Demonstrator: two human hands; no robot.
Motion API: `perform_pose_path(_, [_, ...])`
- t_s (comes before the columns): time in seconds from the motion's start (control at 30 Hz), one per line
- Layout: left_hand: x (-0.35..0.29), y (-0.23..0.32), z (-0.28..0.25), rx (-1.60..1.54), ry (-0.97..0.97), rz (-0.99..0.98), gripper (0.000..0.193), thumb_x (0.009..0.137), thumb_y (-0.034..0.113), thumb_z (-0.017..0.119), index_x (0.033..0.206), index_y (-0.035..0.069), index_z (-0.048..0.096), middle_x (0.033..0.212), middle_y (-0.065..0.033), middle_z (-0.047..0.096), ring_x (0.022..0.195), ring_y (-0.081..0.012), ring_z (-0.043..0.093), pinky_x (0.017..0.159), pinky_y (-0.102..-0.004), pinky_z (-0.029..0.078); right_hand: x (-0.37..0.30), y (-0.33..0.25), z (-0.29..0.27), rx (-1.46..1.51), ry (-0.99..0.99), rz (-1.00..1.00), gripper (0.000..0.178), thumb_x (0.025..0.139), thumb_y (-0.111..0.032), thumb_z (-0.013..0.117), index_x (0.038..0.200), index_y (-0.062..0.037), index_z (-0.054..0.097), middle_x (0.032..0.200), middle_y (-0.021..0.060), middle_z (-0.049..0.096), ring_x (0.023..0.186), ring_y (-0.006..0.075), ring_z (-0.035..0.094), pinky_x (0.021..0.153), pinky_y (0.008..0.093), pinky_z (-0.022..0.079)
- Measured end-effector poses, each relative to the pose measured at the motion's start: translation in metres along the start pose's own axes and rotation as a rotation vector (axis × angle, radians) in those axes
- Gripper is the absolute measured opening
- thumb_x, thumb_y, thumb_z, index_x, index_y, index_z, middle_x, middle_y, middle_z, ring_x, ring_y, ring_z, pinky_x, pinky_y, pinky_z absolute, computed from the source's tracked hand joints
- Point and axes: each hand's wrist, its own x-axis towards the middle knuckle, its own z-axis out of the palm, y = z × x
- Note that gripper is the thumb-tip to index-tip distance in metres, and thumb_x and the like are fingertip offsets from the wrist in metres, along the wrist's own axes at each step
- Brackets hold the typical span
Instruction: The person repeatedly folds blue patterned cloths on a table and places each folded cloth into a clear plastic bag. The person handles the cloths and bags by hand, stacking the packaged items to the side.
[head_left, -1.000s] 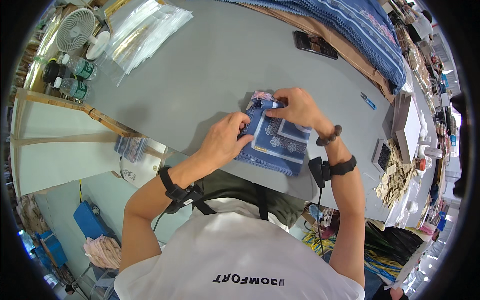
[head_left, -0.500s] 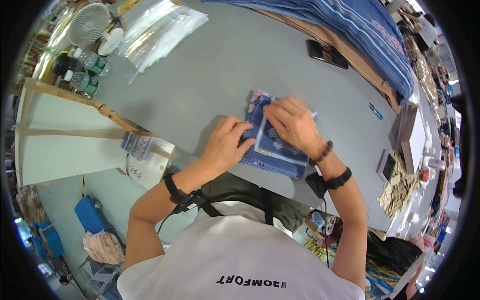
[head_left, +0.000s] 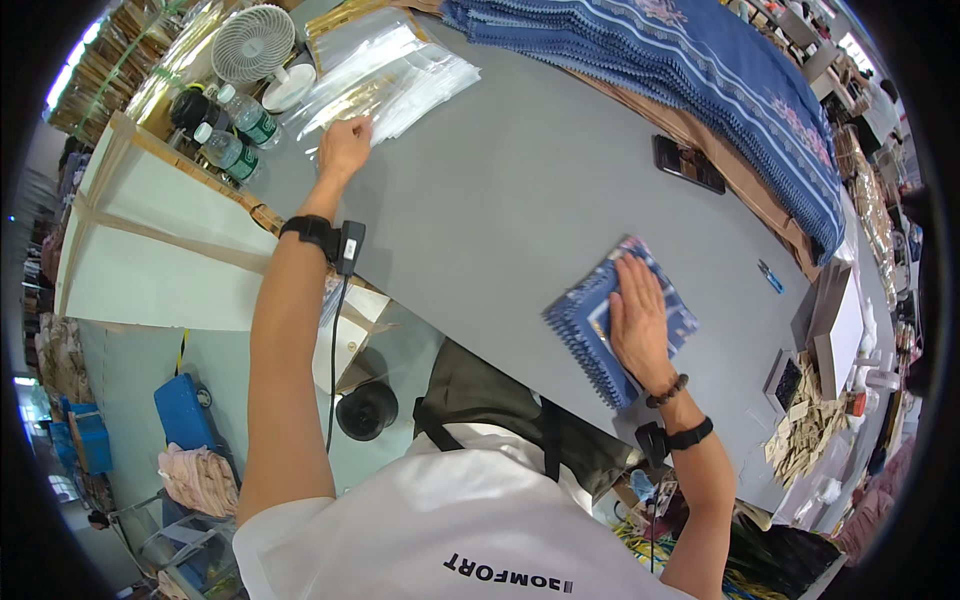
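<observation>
A blue patterned cloth, folded into a square with scalloped edges and a pale motif, lies turned at an angle near the table's front edge. My right hand rests flat over it, fingers stretched out and side by side. Far to the left, my outstretched left hand is at the near edge of a pile of clear plastic bags. Its fingers are bent and pinched together on the edge of a bag; the fingertips are partly hidden.
Behind the bags stand a white fan and two water bottles. A stack of blue cloths covers the far right, with a phone before it. Blue snips, grey boxes and beige tags lie rightward.
My left hand has left the folded cloth and reached far left to the bags. The cloth has turned and shifted right; my right hand has flattened onto it.
</observation>
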Motion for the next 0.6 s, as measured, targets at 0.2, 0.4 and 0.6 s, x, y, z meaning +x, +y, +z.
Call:
perform_pose_path(0.2, [-0.009,0.008,-0.002,-0.15,0.049,0.132,0.027,0.093,0.009,0.067,0.118,0.013,0.074,0.108,-0.014,0.071,0.092,-0.033,0.069,0.083,-0.0439,0.056,-0.016,0.042,-0.028,-0.194,0.141,0.391,0.045,0.101,-0.013,0.058,0.144,0.0011,0.054,0.147,0.0222,0.056,0.138,0.0405,0.05,0.117,0.0496,0.037])
perform_pose_path(0.4, [-0.137,0.108,0.016,-0.258,-0.287,0.632,0.02,0.088,0.002,0.068,0.106,0.007,0.075,0.092,-0.0146,0.066,0.089,-0.0336,0.065,0.075,-0.0421,0.053,0.007,-0.029,-0.031,0.161,0.22,0.057,0.031,0.094,-0.004,0.068,0.124,-0.0028,0.067,0.136,0.0215,0.063,0.122,0.0414,0.062,0.105,0.0476,0.051])
perform_pose_path(0.6, [-0.212,0.155,-0.003,-0.377,-0.302,0.66,0.011,0.081,0.004,0.074,0.092,0.006,0.075,0.092,-0.0074,0.068,0.087,-0.0289,0.067,0.076,-0.0389,0.057,0.021,-0.084,0.016,0.163,-0.114,-0.215,0.041,0.1,-0.019,0.064,0.135,0.0016,0.062,0.144,0.0208,0.061,0.137,0.0347,0.056,0.117,0.0445,0.043])
